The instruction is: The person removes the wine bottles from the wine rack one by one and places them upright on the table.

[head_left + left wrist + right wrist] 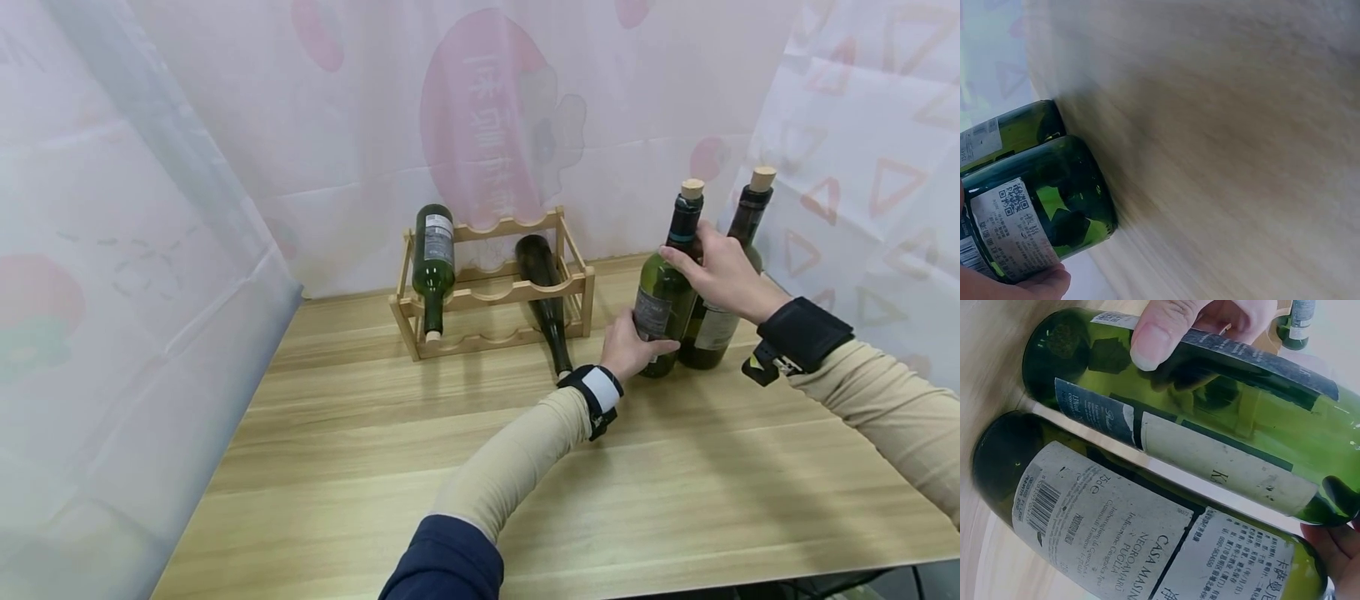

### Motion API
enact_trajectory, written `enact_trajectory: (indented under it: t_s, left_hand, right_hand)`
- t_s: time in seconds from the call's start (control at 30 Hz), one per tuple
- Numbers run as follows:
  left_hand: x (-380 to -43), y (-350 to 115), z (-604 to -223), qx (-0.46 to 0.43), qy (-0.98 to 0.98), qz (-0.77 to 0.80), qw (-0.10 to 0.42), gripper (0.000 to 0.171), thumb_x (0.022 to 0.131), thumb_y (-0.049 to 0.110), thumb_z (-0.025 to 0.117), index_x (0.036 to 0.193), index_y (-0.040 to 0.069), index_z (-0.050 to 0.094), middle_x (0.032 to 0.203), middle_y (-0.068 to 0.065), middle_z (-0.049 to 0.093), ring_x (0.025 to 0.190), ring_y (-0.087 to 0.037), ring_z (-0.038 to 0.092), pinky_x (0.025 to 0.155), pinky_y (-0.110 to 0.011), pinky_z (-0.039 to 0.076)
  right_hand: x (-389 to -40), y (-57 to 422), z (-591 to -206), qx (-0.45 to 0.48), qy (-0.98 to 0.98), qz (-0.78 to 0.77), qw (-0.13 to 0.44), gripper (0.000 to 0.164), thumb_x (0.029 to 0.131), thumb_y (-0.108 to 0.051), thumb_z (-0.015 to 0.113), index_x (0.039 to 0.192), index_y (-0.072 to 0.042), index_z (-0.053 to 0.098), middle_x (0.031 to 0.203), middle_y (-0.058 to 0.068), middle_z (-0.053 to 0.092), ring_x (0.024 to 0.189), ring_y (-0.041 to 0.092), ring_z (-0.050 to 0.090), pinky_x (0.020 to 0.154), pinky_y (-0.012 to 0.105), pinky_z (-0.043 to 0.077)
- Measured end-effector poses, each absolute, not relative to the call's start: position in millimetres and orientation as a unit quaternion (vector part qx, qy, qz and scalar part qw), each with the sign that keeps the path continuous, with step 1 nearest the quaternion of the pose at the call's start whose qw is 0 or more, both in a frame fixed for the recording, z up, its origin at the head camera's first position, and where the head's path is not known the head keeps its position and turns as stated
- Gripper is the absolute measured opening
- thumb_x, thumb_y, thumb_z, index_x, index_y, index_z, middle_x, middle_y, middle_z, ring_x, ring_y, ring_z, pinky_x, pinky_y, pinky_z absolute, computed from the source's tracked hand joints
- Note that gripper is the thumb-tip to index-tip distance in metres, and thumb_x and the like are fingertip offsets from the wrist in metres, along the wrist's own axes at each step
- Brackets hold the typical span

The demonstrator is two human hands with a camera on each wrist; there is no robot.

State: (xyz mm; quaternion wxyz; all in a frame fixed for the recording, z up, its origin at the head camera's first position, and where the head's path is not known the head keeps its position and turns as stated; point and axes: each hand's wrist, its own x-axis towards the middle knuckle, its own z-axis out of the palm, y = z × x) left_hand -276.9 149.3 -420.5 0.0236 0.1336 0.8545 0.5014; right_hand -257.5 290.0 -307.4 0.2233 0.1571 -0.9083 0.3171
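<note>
A green wine bottle (670, 279) with a cork stands on the table at the right, its base at or near the tabletop. My left hand (628, 345) grips its lower body, with the thumb across the front. Higher up, my right hand (726, 273) holds the same bottle around its shoulder and neck. Just behind and to the right is a second corked bottle (716, 327), close beside the first. In the right wrist view, the left thumb (1154, 344) presses on the held bottle (1210, 419), and the second bottle (1116, 519) shows its white labels.
A two-tier wooden wine rack (487, 297) stands at the back middle. On its upper tier lies a green bottle (435, 258), neck forward. A dark bottle (536, 262) slants through the lower tier, its neck jutting out near the left wrist. Curtains hang behind and at both sides.
</note>
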Motion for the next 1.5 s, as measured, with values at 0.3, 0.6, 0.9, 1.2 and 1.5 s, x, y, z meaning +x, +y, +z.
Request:
enact_trajectory:
  t_s: [0.3,0.6,0.9,1.2,1.5]
  left_hand:
    - [-277.0,149.3,-423.7,0.134,0.86,0.493,0.016,0.064,0.072,0.035,0.085,0.124,0.016,0.054,0.112,0.001,0.066,0.101,-0.011,0.064,0.084,-0.022,0.052]
    - [-278.3,147.6,-423.0,0.137,0.858,0.494,0.017,0.062,0.073,0.035,0.085,0.123,0.015,0.054,0.111,0.001,0.067,0.099,-0.012,0.065,0.082,-0.022,0.052]
    - [-279.4,148.7,-424.7,0.14,0.858,0.494,0.016,0.062,0.072,0.035,0.085,0.122,0.015,0.055,0.109,0.0,0.068,0.097,-0.012,0.066,0.08,-0.022,0.053]
    - [-277.5,149.4,-427.0,0.145,0.855,0.497,0.01,0.06,0.072,0.034,0.086,0.12,0.015,0.056,0.105,0.001,0.068,0.093,-0.011,0.065,0.076,-0.02,0.052]
    - [-279.6,147.9,-430.9,0.149,0.848,0.508,0.011,0.063,0.072,0.035,0.085,0.124,0.015,0.054,0.11,0.001,0.066,0.098,-0.01,0.063,0.082,-0.02,0.051]
  right_hand:
    - [-258.5,289.6,-311.0,0.16,-0.907,0.311,0.234,0.048,0.1,-0.028,0.052,0.125,0.012,0.044,0.106,0.036,0.061,0.091,0.052,0.063,0.077,0.062,0.049]
    - [-259.5,286.1,-312.5,0.158,-0.904,0.306,0.253,0.047,0.1,-0.027,0.052,0.122,0.014,0.045,0.102,0.036,0.061,0.085,0.05,0.063,0.072,0.059,0.05]
    - [-252.8,280.3,-317.3,0.126,-0.897,0.289,0.309,0.041,0.096,-0.026,0.059,0.113,0.011,0.051,0.096,0.032,0.066,0.074,0.041,0.063,0.059,0.036,0.042]
    - [-237.0,281.0,-323.6,0.109,-0.869,0.325,0.356,0.037,0.089,-0.017,0.07,0.116,0.007,0.059,0.107,0.029,0.067,0.099,0.043,0.064,0.085,0.021,0.049]
    - [-225.2,282.2,-331.5,0.133,-0.844,0.299,0.424,0.012,0.084,-0.001,0.068,0.092,0.007,0.065,0.084,0.021,0.064,0.074,-0.01,0.044,0.069,0.01,0.037]
